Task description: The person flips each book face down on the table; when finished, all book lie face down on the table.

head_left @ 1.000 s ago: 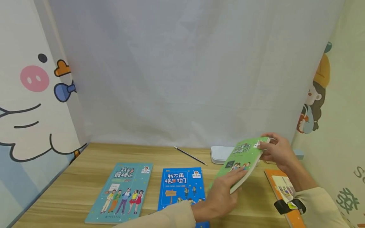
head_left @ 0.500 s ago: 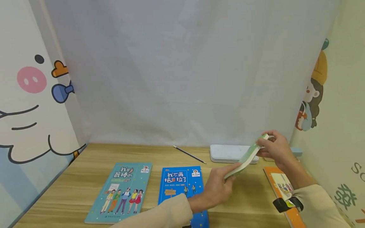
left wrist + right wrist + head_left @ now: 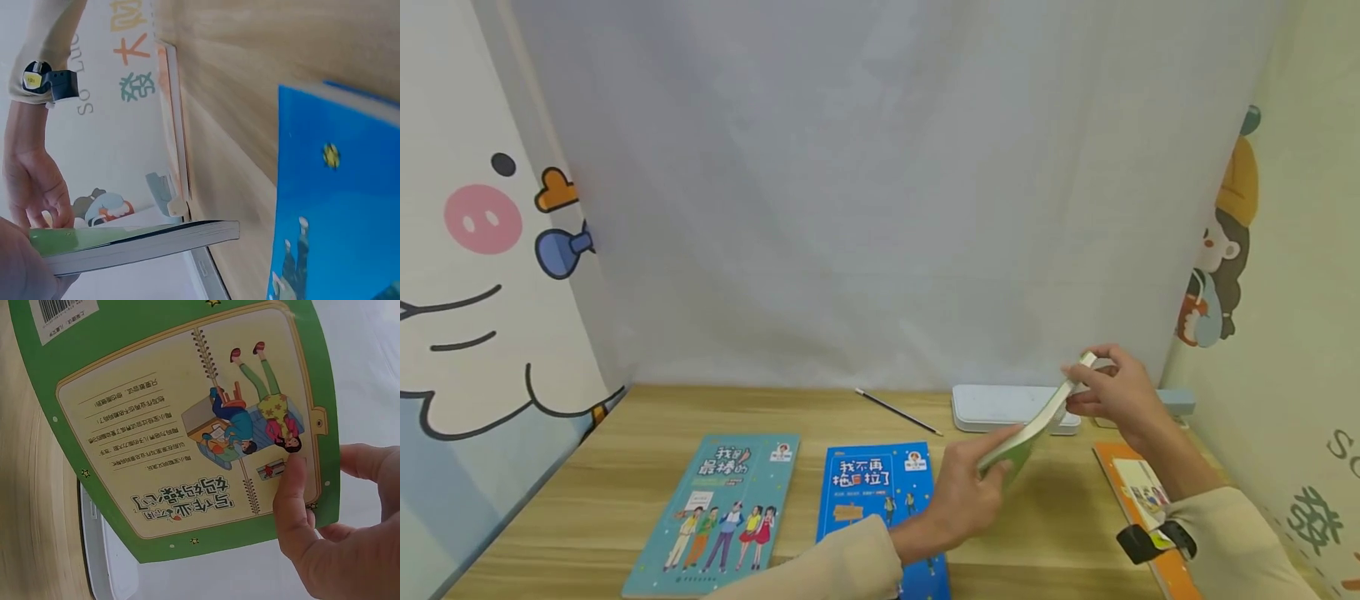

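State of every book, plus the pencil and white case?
Green book: raised, bent, gripped by left hand and right hand
Teal book: closed, flat, uncovered
Blue book: closed, flat, partly hidden
Orange book: closed, flat, partly hidden
Pencil: lying flat
White case: flat, lid state unclear

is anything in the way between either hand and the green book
Nothing visible is. The left hand grips one end of the green book and the right hand pinches the other, both directly on it. The flat white object lies beyond the book, not between it and a hand.
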Demonstrator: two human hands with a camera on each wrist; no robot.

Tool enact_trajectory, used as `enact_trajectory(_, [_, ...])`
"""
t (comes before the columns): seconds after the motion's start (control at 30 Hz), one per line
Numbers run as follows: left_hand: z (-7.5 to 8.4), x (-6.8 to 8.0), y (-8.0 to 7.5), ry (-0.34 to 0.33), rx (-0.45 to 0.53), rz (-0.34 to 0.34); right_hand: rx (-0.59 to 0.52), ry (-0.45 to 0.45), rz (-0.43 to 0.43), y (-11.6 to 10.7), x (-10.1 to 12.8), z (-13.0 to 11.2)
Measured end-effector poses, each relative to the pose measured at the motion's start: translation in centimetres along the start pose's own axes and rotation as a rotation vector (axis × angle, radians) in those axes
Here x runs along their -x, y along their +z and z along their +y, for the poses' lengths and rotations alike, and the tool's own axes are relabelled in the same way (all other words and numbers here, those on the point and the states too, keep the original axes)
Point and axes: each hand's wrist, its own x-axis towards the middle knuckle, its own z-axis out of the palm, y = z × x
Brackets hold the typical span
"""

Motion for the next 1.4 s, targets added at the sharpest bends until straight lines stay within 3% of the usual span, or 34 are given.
enact_trajectory(0.13, [0.2, 0.1, -0.1, -0.091, 0.107, 0.030, 0.001, -0.007, -0.022, 0.1, -0.1, 0.2])
enact_trajectory(0.3, [0.3, 0.1, 0.0, -0.152, 0.214, 0.055, 0.015, -0.013, -0.035, 0.1, -0.1, 0.4])
enact_trajectory(0.6, [0.6, -0.3, 0.2, -0.292, 0.311, 0.140, 0.077, -0.017, -0.054, -0.2, 0.1, 1.3])
enact_trajectory(1.03, [1.2, -0.1, 0.1, -0.368, 0.366, 0.180, 0.098, 0.001, -0.108, -0.6, 0.9, 3.9])
enact_trajectory(1.4, [1.5, -0.5, 0.2, -0.375, 0.399, 0.210, 0.096, 0.003, -0.101, -0.9, 1.1, 5.9])
